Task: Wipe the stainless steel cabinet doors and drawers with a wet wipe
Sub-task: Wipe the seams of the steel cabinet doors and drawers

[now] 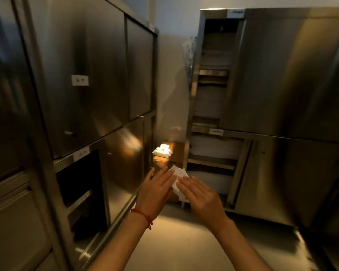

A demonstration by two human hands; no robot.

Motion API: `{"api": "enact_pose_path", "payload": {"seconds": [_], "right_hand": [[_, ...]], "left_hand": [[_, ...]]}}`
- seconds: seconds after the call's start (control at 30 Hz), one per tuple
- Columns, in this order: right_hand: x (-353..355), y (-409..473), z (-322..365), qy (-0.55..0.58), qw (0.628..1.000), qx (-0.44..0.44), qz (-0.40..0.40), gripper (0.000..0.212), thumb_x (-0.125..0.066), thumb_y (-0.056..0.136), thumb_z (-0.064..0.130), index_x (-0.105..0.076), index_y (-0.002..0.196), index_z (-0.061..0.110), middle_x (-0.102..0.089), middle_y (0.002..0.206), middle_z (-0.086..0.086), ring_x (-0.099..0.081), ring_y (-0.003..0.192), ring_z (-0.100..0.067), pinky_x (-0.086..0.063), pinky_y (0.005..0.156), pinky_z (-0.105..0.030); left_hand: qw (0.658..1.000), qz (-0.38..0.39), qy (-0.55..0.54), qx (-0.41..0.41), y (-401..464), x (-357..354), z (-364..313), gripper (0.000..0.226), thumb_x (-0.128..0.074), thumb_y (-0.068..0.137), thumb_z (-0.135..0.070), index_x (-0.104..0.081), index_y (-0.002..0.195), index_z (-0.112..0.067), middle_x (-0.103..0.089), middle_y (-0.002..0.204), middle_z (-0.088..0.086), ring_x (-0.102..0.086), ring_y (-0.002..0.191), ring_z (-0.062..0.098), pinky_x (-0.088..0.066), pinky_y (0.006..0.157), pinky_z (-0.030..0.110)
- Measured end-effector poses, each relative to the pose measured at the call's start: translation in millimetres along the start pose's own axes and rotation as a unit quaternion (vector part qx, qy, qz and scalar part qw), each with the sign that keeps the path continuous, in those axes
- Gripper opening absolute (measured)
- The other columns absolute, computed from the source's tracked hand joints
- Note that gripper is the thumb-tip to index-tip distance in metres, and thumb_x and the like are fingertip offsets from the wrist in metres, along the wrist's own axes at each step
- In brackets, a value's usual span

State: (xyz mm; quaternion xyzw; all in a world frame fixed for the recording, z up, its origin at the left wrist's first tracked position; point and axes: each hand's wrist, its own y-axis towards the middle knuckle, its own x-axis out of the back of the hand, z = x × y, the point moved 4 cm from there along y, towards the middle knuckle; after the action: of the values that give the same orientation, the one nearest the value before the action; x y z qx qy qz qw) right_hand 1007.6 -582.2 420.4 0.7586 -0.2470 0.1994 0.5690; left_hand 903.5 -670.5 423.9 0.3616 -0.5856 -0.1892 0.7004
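Observation:
A white wet wipe (178, 179) is held in the air between my two hands, low in the middle of the view. My left hand (157, 189), with a red string at the wrist, lies flat along the wipe's left side with straight fingers. My right hand (199, 194) covers the wipe's right side, fingers also stretched out. Tall stainless steel cabinet doors (90, 75) run along the left. A second steel cabinet (294, 75) stands at the right, its sliding door pushed aside so that shelves show.
A white pack of wipes (162, 151) sits on a brown box (164, 161) in the far corner between the two cabinets. The lower left cabinet has a dark open compartment (80, 192). A shiny floor (184, 241) stretches below my arms.

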Motion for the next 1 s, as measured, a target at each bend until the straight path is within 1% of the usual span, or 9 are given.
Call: {"api": "enact_pose_path", "payload": {"seconds": [0.1,0.17,0.37,0.57,0.77,0.87,1.0], "right_hand": [[-1.5,-6.4,-19.9,-0.020,0.999,-0.028,0.005,0.049,-0.084,0.061,0.017,-0.070,0.106,0.004,-0.068,0.109,-0.014,-0.066,0.101,-0.025,-0.054,0.085,-0.039],[-0.6,-9.7,-31.3,-0.041,0.998,-0.047,0.013,0.047,-0.080,0.062,0.017,-0.070,0.106,0.004,-0.068,0.109,-0.014,-0.065,0.102,-0.025,-0.053,0.086,-0.038],[-1.0,-24.3,-52.1,-0.094,0.990,-0.100,0.039,0.055,-0.088,0.058,0.013,-0.069,0.108,0.003,-0.067,0.112,-0.015,-0.064,0.104,-0.024,-0.054,0.085,-0.038],[9.0,-41.9,-66.7,-0.149,0.978,-0.131,0.060,0.051,-0.087,0.062,0.011,-0.068,0.109,0.001,-0.065,0.114,-0.017,-0.063,0.107,-0.025,-0.055,0.084,-0.038],[23.6,-64.4,-85.9,-0.203,0.963,-0.163,0.073,0.052,-0.088,0.059,0.007,-0.069,0.107,0.001,-0.066,0.113,-0.016,-0.063,0.106,-0.024,-0.051,0.090,-0.036],[30.3,-79.1,-100.9,-0.218,0.957,-0.177,0.079,0.052,-0.089,0.058,0.007,-0.070,0.106,0.001,-0.066,0.112,-0.016,-0.063,0.106,-0.024,-0.051,0.091,-0.035],[40.3,-94.2,-127.9,-0.233,0.949,-0.197,0.074,0.051,-0.088,0.059,0.010,-0.070,0.106,0.002,-0.067,0.111,-0.016,-0.064,0.105,-0.024,-0.052,0.088,-0.036]], "left_hand": [[0.999,-0.014,-0.034,-0.035,21.8,-18.8,-2.3,0.057,-0.092,0.046,-0.008,-0.073,0.100,-0.010,-0.070,0.108,0.009,-0.065,0.102,0.027,-0.052,0.081,0.055],[0.997,-0.022,-0.050,-0.054,35.2,-30.2,-4.3,0.058,-0.093,0.044,-0.008,-0.073,0.099,-0.010,-0.070,0.106,0.009,-0.066,0.101,0.028,-0.052,0.080,0.056],[0.988,-0.055,-0.095,-0.107,65.4,-61.2,-12.8,0.058,-0.094,0.040,-0.009,-0.074,0.094,-0.009,-0.072,0.101,0.010,-0.068,0.095,0.029,-0.051,0.079,0.054],[0.974,-0.070,-0.163,-0.140,80.5,-86.9,-37.1,0.055,-0.093,0.043,-0.007,-0.073,0.095,-0.006,-0.071,0.101,0.013,-0.067,0.095,0.031,-0.052,0.077,0.056],[0.958,-0.091,-0.217,-0.161,92.5,-104.1,-72.9,0.051,-0.092,0.044,-0.003,-0.073,0.091,-0.004,-0.072,0.096,0.014,-0.069,0.090,0.031,-0.050,0.075,0.057],[0.952,-0.088,-0.236,-0.175,101.6,-114.9,-92.9,0.051,-0.093,0.043,-0.004,-0.073,0.090,-0.003,-0.072,0.094,0.015,-0.070,0.088,0.031,-0.051,0.074,0.056],[0.946,-0.070,-0.265,-0.175,118.2,-131.3,-118.1,0.051,-0.092,0.047,-0.007,-0.072,0.094,-0.002,-0.072,0.096,0.015,-0.069,0.091,0.030,-0.051,0.078,0.054]]}}
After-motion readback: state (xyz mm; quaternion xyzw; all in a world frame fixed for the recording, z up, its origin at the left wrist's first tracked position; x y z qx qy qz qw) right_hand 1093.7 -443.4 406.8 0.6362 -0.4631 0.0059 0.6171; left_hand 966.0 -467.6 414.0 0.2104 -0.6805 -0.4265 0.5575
